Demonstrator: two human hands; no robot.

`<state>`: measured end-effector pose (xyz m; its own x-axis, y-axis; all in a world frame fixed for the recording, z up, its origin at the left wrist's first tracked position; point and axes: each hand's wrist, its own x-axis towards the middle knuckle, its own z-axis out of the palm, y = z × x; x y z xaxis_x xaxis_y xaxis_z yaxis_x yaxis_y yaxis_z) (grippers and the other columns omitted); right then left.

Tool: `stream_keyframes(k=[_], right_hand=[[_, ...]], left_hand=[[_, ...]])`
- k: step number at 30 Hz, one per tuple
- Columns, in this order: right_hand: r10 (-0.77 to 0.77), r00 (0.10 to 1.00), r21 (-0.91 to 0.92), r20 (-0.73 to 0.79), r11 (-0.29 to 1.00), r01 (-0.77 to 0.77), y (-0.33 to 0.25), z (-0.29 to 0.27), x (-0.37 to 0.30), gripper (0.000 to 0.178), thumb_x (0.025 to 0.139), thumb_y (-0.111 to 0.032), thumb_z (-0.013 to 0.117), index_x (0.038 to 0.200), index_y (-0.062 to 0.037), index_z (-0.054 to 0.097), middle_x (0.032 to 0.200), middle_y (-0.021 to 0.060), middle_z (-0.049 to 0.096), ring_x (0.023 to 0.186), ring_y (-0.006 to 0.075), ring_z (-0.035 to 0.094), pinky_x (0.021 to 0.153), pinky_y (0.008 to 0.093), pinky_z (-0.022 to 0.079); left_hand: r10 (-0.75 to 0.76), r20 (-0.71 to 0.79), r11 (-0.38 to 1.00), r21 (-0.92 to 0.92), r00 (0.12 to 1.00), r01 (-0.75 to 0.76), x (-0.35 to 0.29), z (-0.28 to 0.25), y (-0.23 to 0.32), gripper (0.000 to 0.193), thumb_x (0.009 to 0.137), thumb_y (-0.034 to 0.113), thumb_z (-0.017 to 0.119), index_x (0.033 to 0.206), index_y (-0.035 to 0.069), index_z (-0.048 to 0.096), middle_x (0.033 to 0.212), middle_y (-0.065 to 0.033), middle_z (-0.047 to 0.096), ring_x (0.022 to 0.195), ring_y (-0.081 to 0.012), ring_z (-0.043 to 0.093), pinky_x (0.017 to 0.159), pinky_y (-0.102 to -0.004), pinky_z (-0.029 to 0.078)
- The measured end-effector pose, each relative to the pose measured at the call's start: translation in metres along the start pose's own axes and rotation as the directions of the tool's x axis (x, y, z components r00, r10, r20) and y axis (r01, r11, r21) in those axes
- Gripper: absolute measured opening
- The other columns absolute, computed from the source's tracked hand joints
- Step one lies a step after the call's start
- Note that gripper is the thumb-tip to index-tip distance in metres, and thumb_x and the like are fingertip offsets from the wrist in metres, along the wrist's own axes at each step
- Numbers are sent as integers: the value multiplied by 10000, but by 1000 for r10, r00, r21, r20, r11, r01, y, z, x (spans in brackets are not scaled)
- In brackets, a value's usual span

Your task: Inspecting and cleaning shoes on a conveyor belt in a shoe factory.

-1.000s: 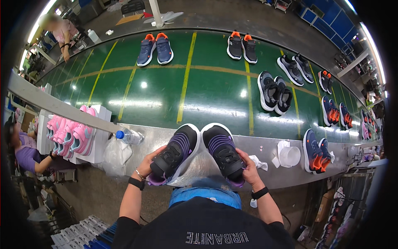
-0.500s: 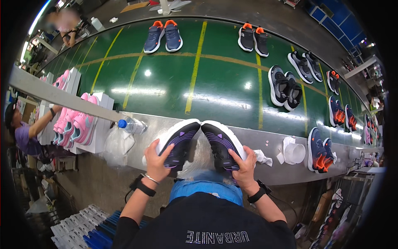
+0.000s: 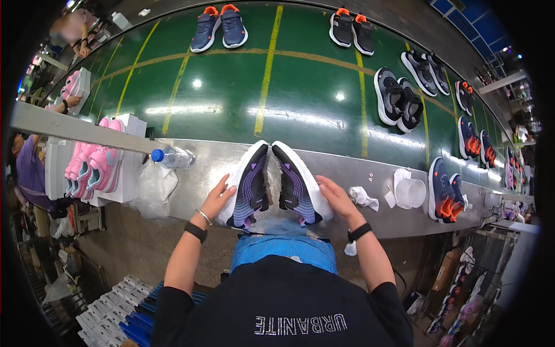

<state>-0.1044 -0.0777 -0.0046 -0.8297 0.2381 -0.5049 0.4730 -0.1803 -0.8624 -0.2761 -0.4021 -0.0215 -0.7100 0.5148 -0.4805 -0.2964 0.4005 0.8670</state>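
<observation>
Two black sneakers with purple stripes and white soles are side by side, toes pointing away and soles turned outward. My left hand (image 3: 217,200) is closed on the white sole of the left sneaker (image 3: 250,188), thumb and fingers along its outer edge. My right hand (image 3: 338,198) bears on the sole of the right sneaker (image 3: 299,188), fingers fairly straight along it. The sneakers' uppers face each other with a narrow gap between. They are above the near metal ledge (image 3: 272,217); whether they rest on it I cannot tell.
Beyond the ledge runs a green conveyor belt (image 3: 225,98) carrying several pairs of sneakers. Left are a blue-capped bottle (image 3: 173,157), a plastic bag (image 3: 153,188) and pink sneakers (image 3: 95,162) by a co-worker (image 3: 34,168). Right are crumpled paper (image 3: 363,198) and a white roll (image 3: 410,192).
Both sneakers have turned, showing more of their striped sides. My hands have shifted from the heel ends to the outer soles. The whole view has moved slightly, and the co-worker has reached farther out.
</observation>
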Motion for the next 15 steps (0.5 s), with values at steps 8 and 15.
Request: stream_keyframes(k=[8, 15], right_hand=[[83, 979, -45, 188, 996, -75, -10, 4, 10, 767, 636, -205, 742, 1284, -42, 364, 1037, 110, 506, 969, 189, 494, 867, 296, 393], [-76, 997, -426, -19, 903, 61, -28, 46, -17, 917, 566, -364, 786, 1302, -52, 337, 1068, 164, 412, 999, 253, 440, 886, 344, 373]], left_hand=[[-71, 204, 990, -108, 976, 94, -1, 1, 23, 689, 741, 204, 656, 1308, -6, 326, 1077, -125, 510, 1020, -221, 495, 875, -327, 406], [86, -71, 942, 331, 994, -58, -6, 25, 23, 926, 591, 400, 749, 1282, -43, 322, 1037, -260, 444, 965, -324, 480, 862, -365, 399]])
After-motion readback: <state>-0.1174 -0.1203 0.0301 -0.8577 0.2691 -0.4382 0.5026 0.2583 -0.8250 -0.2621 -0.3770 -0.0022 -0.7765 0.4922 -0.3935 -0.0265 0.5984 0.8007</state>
